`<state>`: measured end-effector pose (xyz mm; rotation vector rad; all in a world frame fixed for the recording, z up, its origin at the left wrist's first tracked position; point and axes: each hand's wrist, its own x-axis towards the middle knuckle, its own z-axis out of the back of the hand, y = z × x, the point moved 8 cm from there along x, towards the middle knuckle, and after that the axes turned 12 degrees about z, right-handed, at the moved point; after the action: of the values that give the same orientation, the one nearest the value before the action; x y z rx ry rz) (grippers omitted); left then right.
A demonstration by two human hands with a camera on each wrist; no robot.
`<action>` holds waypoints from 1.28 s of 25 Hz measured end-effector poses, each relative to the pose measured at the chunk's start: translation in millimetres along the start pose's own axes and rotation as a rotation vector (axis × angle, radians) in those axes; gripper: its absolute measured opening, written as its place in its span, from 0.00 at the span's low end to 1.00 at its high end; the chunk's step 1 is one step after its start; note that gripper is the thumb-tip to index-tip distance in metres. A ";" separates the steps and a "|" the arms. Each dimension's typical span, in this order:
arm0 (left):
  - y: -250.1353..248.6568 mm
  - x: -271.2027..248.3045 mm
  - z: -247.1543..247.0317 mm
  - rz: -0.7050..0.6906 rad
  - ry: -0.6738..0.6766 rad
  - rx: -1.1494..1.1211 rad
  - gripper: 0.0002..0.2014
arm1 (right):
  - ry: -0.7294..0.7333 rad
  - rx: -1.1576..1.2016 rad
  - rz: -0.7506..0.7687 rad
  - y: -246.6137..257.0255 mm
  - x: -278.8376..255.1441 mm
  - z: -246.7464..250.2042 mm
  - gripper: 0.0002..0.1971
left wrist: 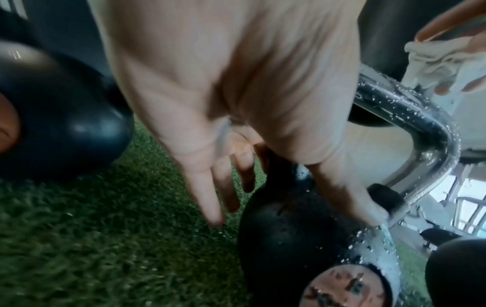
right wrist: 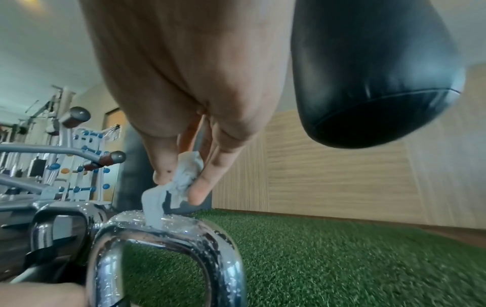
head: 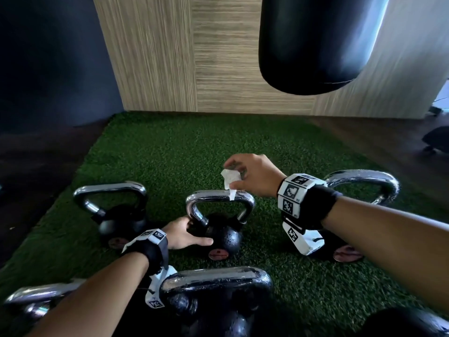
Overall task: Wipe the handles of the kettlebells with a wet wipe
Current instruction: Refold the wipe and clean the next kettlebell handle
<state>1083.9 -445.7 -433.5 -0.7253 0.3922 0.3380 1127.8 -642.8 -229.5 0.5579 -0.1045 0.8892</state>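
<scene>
Near kettlebell (head: 216, 302): closest to the camera, chrome handle beaded with droplets, crossed by the left forearm; another handle (head: 36, 295) at the lower left edge.
Left hand (head: 184, 233): low beside the middle kettlebell (head: 222, 235), fingers relaxed and fairly straight, thumb laid along the ball's front, steadying rather than gripping; holds nothing.
Middle handle (head: 220, 197): chrome bar, long axis running left to right, wet with droplets in both wrist views.
Right hand (head: 252, 177): just above the bar's right end, thumb and fingers pinching a crumpled wipe (head: 230, 177), other fingers loosely curled.
Wipe to handle: a hanging tail of the wipe touches the top of the bar near its right bend; the wad itself sits just above the metal, not wrapped round it.
Key relation: bar directly below the right hand, most of its length lying to that hand's left; likely calls for a lower press and a sweep leftward along the bar.
Nearer hand: right for the handle, left for the ball.
Neighbours: left kettlebell (head: 114, 212) and right kettlebell (head: 359, 188) stand apart on the turf (head: 194, 147); the right one is partly hidden by the right wrist.
In the way: nothing between wipe and bar.
Beyond: punching bag (head: 315, 42) hanging above, wood-panel wall behind.
</scene>
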 end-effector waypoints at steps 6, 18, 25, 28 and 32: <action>-4.8 13.2 -2.4 -0.130 -0.052 -0.127 0.47 | 0.025 -0.156 0.001 11.6 22.1 -21.1 0.17; 5.3 1.0 2.3 -0.088 -0.217 -0.112 0.40 | 0.234 -0.275 0.138 9.6 16.4 -45.3 0.15; 6.0 0.7 -0.7 -0.105 -0.208 -0.117 0.46 | 0.173 -0.273 0.130 -1.1 -1.9 -44.8 0.16; 5.2 -1.1 -1.3 -0.114 -0.203 -0.110 0.47 | 0.144 -0.292 0.020 -19.8 -9.0 -30.8 0.17; 7.8 -1.8 -3.2 -0.102 -0.194 -0.098 0.48 | 0.096 -0.309 -0.029 -33.7 -26.4 -22.2 0.19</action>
<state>1078.3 -442.8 -439.3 -0.7979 0.1550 0.3303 1133.5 -667.1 -270.8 0.2284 -0.1436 0.8506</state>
